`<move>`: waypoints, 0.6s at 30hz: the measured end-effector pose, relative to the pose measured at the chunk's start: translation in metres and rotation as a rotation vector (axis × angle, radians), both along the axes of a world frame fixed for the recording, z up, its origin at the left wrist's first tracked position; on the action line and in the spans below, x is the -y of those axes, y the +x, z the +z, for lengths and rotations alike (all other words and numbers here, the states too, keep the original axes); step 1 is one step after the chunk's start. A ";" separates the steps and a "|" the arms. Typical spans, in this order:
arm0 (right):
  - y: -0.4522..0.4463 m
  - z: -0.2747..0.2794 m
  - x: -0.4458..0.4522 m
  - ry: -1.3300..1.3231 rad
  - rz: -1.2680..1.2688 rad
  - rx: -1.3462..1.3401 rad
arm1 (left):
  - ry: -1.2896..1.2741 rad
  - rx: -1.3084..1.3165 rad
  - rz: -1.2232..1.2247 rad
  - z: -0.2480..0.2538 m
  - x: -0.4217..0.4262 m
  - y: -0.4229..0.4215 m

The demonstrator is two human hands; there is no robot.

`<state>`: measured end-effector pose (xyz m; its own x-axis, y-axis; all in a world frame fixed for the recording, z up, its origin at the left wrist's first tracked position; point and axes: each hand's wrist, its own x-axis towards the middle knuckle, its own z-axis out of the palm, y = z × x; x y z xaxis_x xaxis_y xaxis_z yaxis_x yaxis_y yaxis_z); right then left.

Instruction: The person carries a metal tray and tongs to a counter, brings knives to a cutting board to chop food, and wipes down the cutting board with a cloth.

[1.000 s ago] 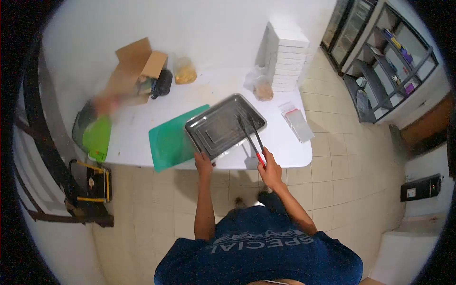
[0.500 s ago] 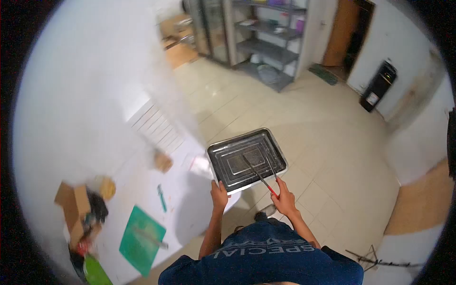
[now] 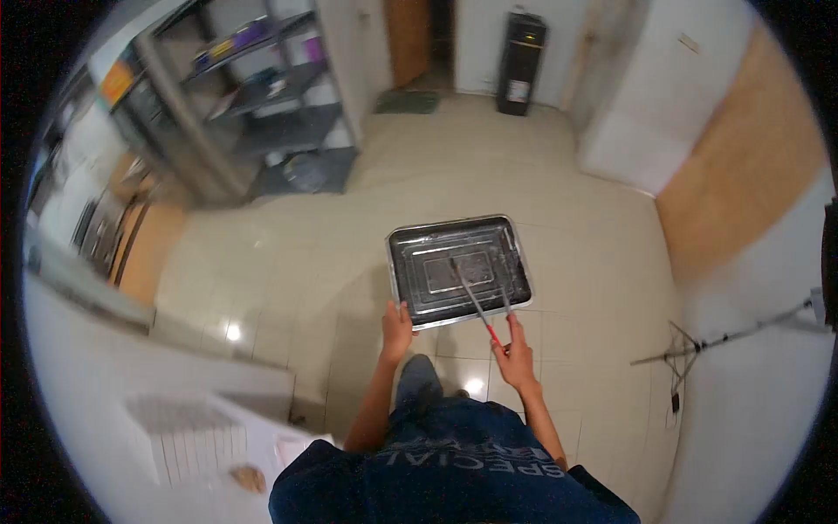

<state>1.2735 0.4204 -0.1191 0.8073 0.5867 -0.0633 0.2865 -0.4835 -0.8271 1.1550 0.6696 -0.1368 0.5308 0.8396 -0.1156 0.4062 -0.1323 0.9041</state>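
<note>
A dark rectangular metal tray (image 3: 410,278) with a shiny rim and stepped rectangles pressed into its base is held out in front of my body, over the floor. My left hand (image 3: 397,333) grips its near left corner, thumb up along the rim. At the near right side, my right hand (image 3: 515,356) is closed around red-handled metal tongs (image 3: 476,303), whose two arms reach over the tray's inside. One tip lies near the middle of the base. Whether my right fingers also support the tray's rim is hard to make out.
Grey metal shelves (image 3: 292,127) stand at the back left, near a doorway with a green mat (image 3: 407,103). A tall black appliance (image 3: 522,65) is against the back wall. A thin metal stand (image 3: 690,349) juts in from the right. The white table (image 3: 262,437) is at lower left.
My view has swung to the right, and I have turned away from the table with the green cutting board. The tray and tongs remain in my hands, now over open floor.
</note>
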 end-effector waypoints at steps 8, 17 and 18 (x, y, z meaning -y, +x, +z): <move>0.152 -0.025 -0.143 -0.114 -0.361 -0.127 | 0.045 -0.015 -0.574 -0.055 -0.176 0.284; 0.236 0.008 -0.410 -0.206 -0.996 0.000 | 0.092 0.030 -1.159 -0.029 -0.411 0.498; 0.239 0.011 -0.432 -0.236 -1.031 0.002 | 0.081 0.038 -1.198 -0.027 -0.426 0.509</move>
<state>1.5124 0.8523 -0.1081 0.9084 -0.4096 -0.0842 -0.3526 -0.6421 -0.6807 1.6645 1.0956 -0.1638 0.9813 -0.1852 -0.0531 -0.0398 -0.4648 0.8845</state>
